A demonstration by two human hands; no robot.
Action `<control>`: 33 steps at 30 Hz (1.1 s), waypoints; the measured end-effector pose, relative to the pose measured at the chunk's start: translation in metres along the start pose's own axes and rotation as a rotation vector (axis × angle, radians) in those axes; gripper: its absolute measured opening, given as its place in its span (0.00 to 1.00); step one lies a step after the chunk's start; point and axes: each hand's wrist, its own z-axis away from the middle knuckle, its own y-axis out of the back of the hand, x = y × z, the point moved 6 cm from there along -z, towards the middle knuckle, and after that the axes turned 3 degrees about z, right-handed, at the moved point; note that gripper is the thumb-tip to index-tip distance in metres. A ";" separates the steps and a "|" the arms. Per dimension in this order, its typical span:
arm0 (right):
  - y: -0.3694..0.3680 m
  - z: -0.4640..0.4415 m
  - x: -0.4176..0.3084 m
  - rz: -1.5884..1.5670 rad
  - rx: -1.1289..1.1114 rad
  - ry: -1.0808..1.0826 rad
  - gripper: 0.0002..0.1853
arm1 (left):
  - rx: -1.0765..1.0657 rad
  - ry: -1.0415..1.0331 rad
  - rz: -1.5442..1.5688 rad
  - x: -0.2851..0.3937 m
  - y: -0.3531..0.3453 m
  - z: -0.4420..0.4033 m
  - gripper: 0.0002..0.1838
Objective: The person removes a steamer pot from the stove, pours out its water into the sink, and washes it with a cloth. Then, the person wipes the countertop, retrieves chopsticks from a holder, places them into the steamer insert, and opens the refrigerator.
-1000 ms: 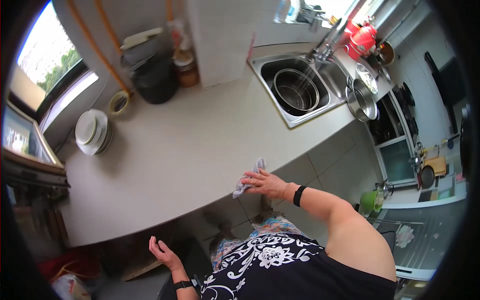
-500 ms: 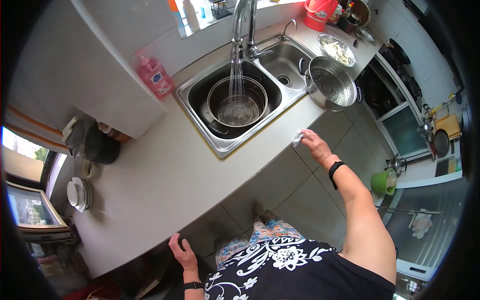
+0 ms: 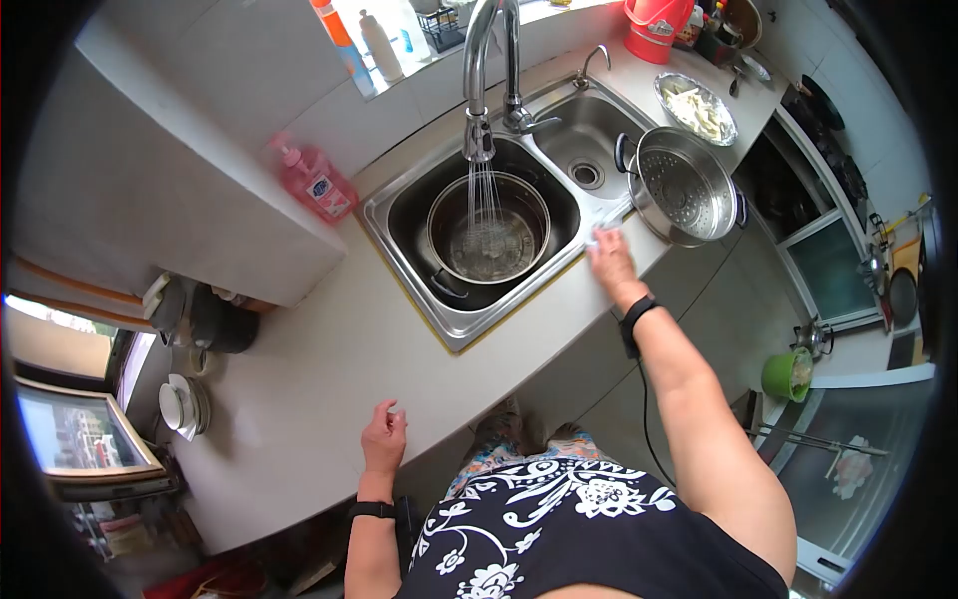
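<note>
My right hand is over the counter's front edge by the sink, its fingers closed on a small crumpled white cloth, mostly hidden by the fingers. Water streams from the faucet into a metal pot in the left basin. To the right of that hand, a steamer pot with a perforated bottom rests across the right basin's edge and the counter. My left hand hovers at the counter's near edge, fingers loosely curled and apart, holding nothing.
A pink soap bottle stands left of the sink. Behind the steamer are a plate of pale food and a red bucket. Stacked dishes and a dark jug sit at the left. A green bin is at the right.
My right hand has moved up and inward toward the sink's front edge with the white cloth. My left hand has risen toward the counter, its fingers curling more. The water keeps running.
</note>
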 end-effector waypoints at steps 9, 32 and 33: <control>-0.001 0.132 -0.208 -0.425 -0.144 0.674 0.18 | -0.126 -0.104 -0.039 0.012 -0.041 -0.052 0.12; 0.109 -0.041 -0.069 -2.132 -1.094 -0.374 0.35 | -0.503 0.005 0.661 0.251 -0.172 -0.154 0.25; 0.108 -0.041 -0.081 -2.048 -1.170 -0.163 0.34 | -0.536 0.156 0.817 0.259 -0.178 -0.157 0.21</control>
